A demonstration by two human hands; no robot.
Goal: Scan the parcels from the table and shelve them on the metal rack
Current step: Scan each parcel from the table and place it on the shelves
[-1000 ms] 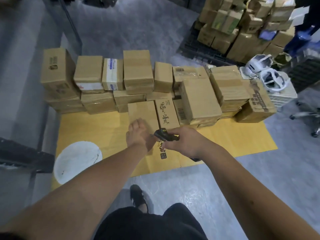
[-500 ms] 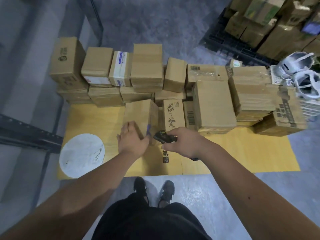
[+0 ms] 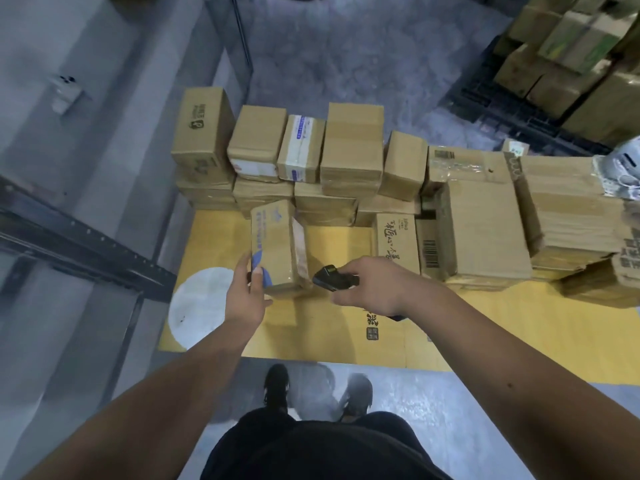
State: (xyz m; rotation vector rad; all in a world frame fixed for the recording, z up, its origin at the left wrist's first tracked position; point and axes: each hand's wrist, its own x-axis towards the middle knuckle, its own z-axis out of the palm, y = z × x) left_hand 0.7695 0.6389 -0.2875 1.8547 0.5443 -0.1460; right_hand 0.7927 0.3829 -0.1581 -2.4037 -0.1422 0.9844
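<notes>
My left hand (image 3: 246, 296) grips the near end of a brown parcel (image 3: 277, 249) with blue print, lifted and tilted above the yellow table (image 3: 339, 244). My right hand (image 3: 375, 289) holds a small black scanner (image 3: 330, 278), whose front end sits just right of the parcel's near corner. Several more cardboard parcels (image 3: 351, 147) are stacked in rows along the table's far side. A bigger brown box (image 3: 485, 230) lies to the right. A dark metal rack beam (image 3: 79, 244) runs along the left.
A white round patch (image 3: 201, 310) marks the table's near left corner. A grey shelf surface (image 3: 69, 98) with a small white object lies at left. Stacked cartons on a black pallet (image 3: 581, 50) fill the far right. My feet stand on the grey floor below the table edge.
My left hand has lifted the parcel off the table and turned it onto its side, drawing it left. My right hand and scanner stayed beside it. The view shifted left.
</notes>
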